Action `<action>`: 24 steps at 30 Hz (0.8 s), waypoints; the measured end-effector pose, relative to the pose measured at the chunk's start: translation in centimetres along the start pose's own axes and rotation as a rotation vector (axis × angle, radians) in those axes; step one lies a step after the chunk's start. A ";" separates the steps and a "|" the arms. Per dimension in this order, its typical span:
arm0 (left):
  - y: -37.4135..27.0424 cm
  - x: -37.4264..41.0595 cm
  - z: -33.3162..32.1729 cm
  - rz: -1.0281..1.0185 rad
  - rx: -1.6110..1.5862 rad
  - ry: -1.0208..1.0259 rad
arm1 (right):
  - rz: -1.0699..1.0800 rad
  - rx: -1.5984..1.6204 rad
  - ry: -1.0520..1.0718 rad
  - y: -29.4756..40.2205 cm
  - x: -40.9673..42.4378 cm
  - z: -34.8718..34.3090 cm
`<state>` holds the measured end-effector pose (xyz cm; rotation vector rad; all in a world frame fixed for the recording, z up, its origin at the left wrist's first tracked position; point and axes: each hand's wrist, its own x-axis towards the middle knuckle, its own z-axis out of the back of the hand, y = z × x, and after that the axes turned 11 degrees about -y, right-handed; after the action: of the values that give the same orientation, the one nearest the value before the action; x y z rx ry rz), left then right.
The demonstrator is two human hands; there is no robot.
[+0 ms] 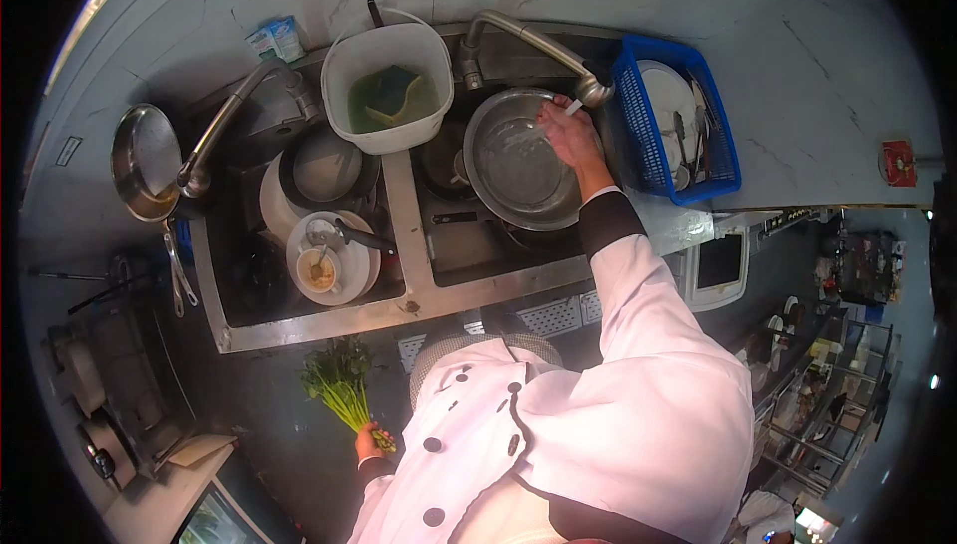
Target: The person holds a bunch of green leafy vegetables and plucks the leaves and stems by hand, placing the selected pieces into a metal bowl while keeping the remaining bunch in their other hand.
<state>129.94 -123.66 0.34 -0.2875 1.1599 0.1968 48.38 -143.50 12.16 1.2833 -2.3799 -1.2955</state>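
My left hand [371, 441] hangs low beside my body, gripping a bunch of leafy green herbs [340, 387] by the stem ends. The leaves point toward the sink. Over the right part of a round metal bowl [516, 162], my right hand [568, 131] is in the water stream [573, 107] from the right faucet [594, 88]. Nothing shows in that hand, and its fingers look loosely bent and apart. Water stands in the bowl, which sits in the right sink basin [478, 260].
A white tub [344, 121] of greenish water with a scouring pad [392, 99] straddles the divider. The left basin holds pans, plates [355, 286] and a cup [318, 271]. A blue basket [721, 189] of dishes stands right. A frying pan [146, 159] is at far left.
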 end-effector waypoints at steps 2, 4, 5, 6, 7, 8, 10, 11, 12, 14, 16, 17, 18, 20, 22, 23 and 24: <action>0.1 0.0 0.1 0.002 -0.004 0.001 | 0.013 -0.010 -0.040 -0.2 0.0 -0.1; 0.3 -0.1 0.1 -0.012 0.000 -0.013 | 0.008 -0.008 -0.122 -0.5 0.5 0.0; 0.4 -0.2 0.0 -0.013 0.002 -0.015 | -0.009 -0.079 -0.121 -0.4 0.6 0.3; 0.4 -0.2 0.1 -0.014 0.001 -0.020 | -0.029 -0.148 -0.117 -0.2 0.7 0.6; 0.5 -0.4 0.1 -0.016 -0.001 -0.025 | -0.048 -0.217 -0.112 0.0 0.8 0.9; 0.7 -0.5 0.3 -0.016 -0.010 -0.021 | -0.092 -0.161 -0.053 0.1 1.0 1.3; 0.7 -0.7 0.2 -0.017 -0.019 -0.004 | -0.168 -0.050 0.057 -0.4 2.0 4.1; 0.9 -1.0 0.0 -0.022 -0.023 -0.001 | -0.205 0.057 0.138 -1.0 2.3 4.8; 1.1 -1.0 0.1 -0.028 -0.030 0.000 | -0.245 0.165 0.221 -1.4 2.4 4.6; 1.4 -0.9 0.0 -0.031 -0.023 -0.007 | -0.275 0.233 0.096 -2.0 2.8 4.1; 2.1 -1.0 0.2 -0.027 -0.044 -0.018 | -0.258 0.148 -0.311 -2.3 2.3 0.8; 2.4 -1.0 0.1 -0.024 -0.053 -0.023 | -0.278 0.059 -0.342 -2.4 2.7 0.3; 2.6 -1.5 -0.3 0.009 -0.073 -0.024 | -0.292 -0.033 -0.370 -2.3 3.1 -0.1; 3.1 -1.7 -0.4 -0.012 -0.078 -0.039 | -0.337 -0.134 -0.389 -3.0 4.0 0.2; 3.5 -1.3 -0.1 -0.027 -0.087 -0.031 | -0.404 -0.160 -0.366 -4.2 5.1 0.8; 3.9 -0.9 0.1 -0.019 -0.073 -0.040 | -0.430 -0.270 -0.292 -4.8 5.9 0.6; 3.9 -0.7 0.3 -0.014 -0.058 -0.048 | -0.453 -0.378 -0.215 -5.6 6.9 -0.5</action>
<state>128.73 -119.89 0.60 -0.3405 1.1057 0.2246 47.73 -150.41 6.51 1.6794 -1.8783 -1.9831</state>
